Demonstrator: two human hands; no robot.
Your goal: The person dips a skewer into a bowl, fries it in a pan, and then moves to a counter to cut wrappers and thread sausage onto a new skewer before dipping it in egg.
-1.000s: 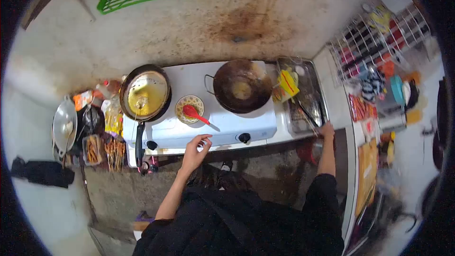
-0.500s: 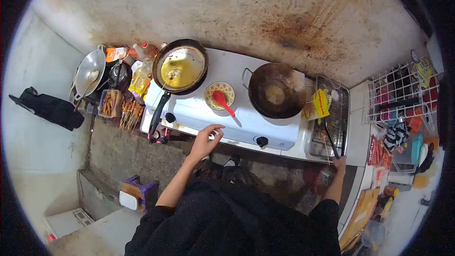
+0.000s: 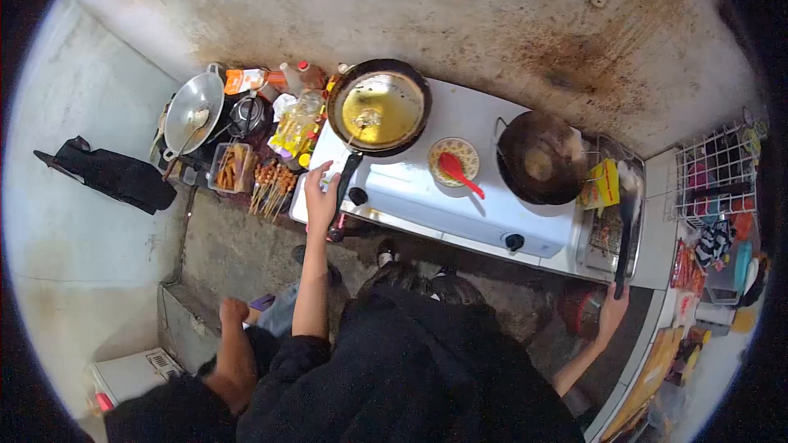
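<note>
My left hand (image 3: 320, 195) is right beside the black handle (image 3: 349, 180) of a frying pan (image 3: 381, 111), fingers stretched out and thumb apart. Yellowish oil covers part of the pan's bottom, and a stick-like piece rests in it by the handle. My right hand (image 3: 611, 312) grips the end of black-handled tongs (image 3: 626, 234), held over a metal tray (image 3: 636, 267) at the right end of the counter. Between pan and wok (image 3: 538, 160) stands a patterned bowl (image 3: 443, 180) with a red spoon (image 3: 460, 172) across it.
A white stove (image 3: 460, 221) carries both pans. Left of it are skewers (image 3: 275, 184), a food container (image 3: 232, 168), a yellow packet (image 3: 293, 131) and a metal wok (image 3: 194, 115). Another person's hand (image 3: 234, 310) shows at lower left. A wire rack (image 3: 712, 168) stands on the right.
The view has swung left. My left hand has moved from the stove front to the pan handle. The tongs now stand more upright. Another person has come in at lower left.
</note>
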